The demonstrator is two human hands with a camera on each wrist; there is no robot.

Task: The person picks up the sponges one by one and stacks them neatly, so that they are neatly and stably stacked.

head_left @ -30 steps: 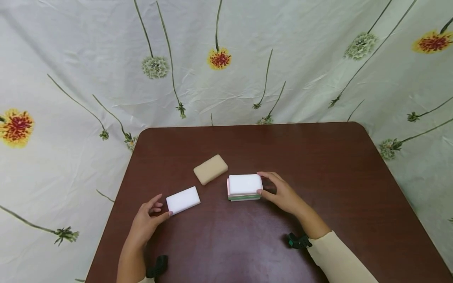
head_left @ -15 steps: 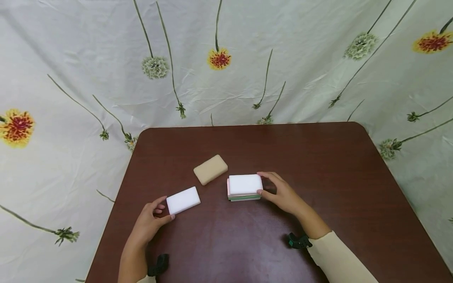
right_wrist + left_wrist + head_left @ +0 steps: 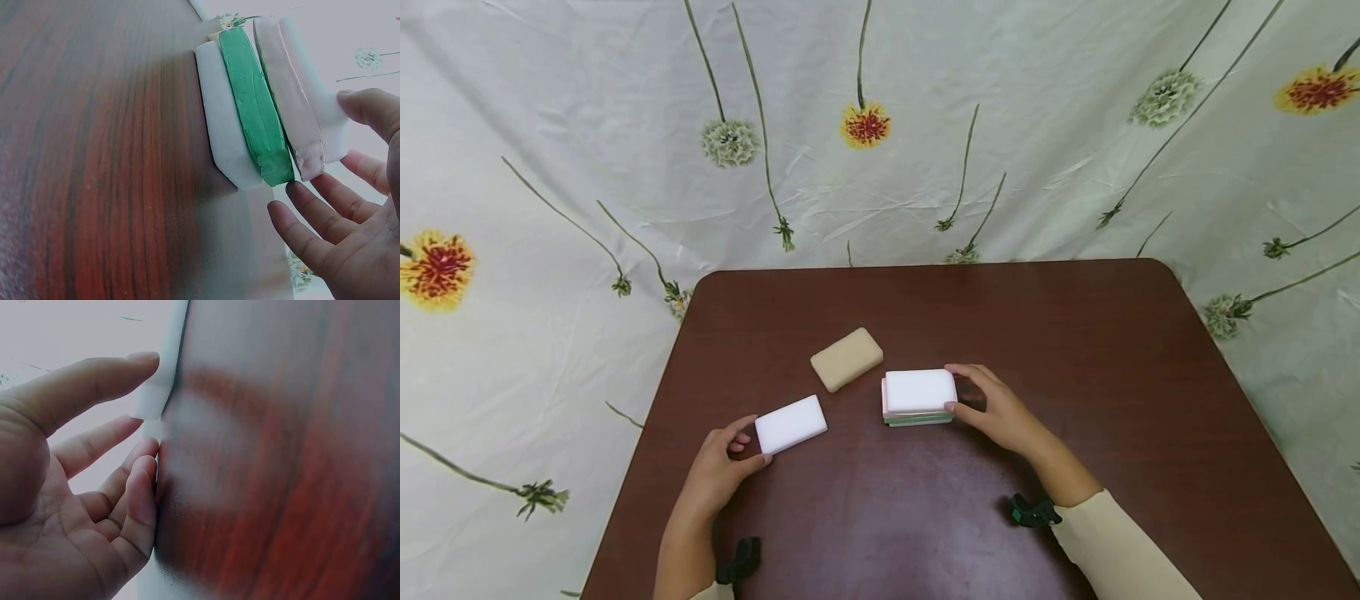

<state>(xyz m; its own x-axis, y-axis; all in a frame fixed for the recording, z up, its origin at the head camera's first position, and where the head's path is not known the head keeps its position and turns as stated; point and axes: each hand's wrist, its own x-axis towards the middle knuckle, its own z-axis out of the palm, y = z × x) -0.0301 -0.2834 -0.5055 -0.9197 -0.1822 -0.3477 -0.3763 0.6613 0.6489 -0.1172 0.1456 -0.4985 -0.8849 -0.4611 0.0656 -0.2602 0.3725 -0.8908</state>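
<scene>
On the left, a white soap bar (image 3: 792, 424) lies flat and angled on the dark table. My left hand (image 3: 717, 467) holds its left end, thumb at the near corner and index finger at the far one; the other fingers curl loosely beside it. In the middle, a stack has a white soap bar (image 3: 920, 390) on top, then a pink bar (image 3: 290, 94), a green bar (image 3: 256, 106) and a white bottom bar (image 3: 225, 112). My right hand (image 3: 1000, 412) pinches the right end of the top bar, its lower fingers spread beside the stack.
A beige soap bar (image 3: 847, 359) lies between and behind the left bar and the stack. The brown table (image 3: 1075, 333) has rounded far corners. A white flowered cloth (image 3: 925, 67) hangs behind it. Dark bands (image 3: 1033, 510) sit on both wrists.
My left index finger has come forward to the far corner of the left white bar, and that bar has shifted slightly right. The right hand and stack have stayed still.
</scene>
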